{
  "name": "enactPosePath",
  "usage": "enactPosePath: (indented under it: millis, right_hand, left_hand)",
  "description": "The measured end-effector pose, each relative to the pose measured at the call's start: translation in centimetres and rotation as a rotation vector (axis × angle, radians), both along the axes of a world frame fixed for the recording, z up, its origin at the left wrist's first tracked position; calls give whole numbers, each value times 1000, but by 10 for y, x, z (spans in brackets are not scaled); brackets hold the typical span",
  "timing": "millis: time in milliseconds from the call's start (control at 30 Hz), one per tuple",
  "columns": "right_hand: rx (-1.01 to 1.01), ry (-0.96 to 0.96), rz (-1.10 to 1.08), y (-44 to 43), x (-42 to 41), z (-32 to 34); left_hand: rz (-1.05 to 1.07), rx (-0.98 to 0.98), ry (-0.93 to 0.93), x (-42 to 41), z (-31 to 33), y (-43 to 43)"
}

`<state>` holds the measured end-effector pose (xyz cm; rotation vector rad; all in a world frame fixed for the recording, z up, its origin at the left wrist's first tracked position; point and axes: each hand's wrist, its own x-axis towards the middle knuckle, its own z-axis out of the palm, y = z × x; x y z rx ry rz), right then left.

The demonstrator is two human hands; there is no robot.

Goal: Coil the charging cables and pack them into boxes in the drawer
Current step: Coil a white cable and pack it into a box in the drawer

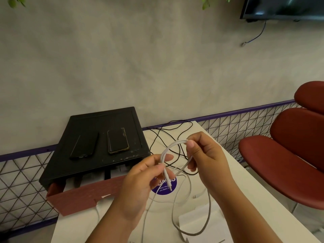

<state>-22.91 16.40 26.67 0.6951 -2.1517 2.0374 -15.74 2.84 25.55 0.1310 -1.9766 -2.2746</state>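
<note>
Both my hands hold a white charging cable [171,146] above the white table [245,186]. My left hand [140,179] pinches it near the plug end, which points down over a purple sticker [164,187]. My right hand [203,153] grips the top of a loop. The rest of the cable hangs down and curls over a white box [199,220] near the front edge. A black cable [166,135] lies loose on the table behind my hands. The reddish drawer [84,195] stands pulled out under a black stand [98,142].
Two dark phones [117,140] lie on the black stand at the left. A red chair [284,155] stands close to the table's right side. A wire mesh fence [24,178] runs along the grey wall behind the table.
</note>
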Motion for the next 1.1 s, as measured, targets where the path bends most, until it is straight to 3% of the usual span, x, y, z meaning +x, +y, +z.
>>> enactPosePath:
  millis: [100,167,367,433,500,667,767,867,1000,1100]
  right_hand:
    - [196,110,72,-1,4,1]
    - [266,126,160,-5,7,2]
    - [152,83,81,-2,1,0]
    - [179,68,-14,5,-5,-3]
    - [244,73,-107,13,-10,-5]
    - [546,63,-69,12,-13,-12]
    - [745,65,214,-1,-2,-19]
    - [722,6,509,-10,11,-16]
    - [544,-114,721,-8,16,-7]
    - [572,-100,773,-7,17,-3]
  left_hand:
    - [-53,51,-22,-3,4,-8]
    - [-120,183,-51,-4,5,-10]
    - [-445,767,76,-8,3,-18]
    - [-245,791,76,4,2,-25]
    - [-196,820,163,7,-3,-40]
    - [-83,716,327,2,-2,-60]
    - [-28,640,368,-2,11,-48]
    - [107,654,377,-5,4,-42]
    - [169,388,400,-3,3,-32]
    - [235,-23,406,-4,0,-25]
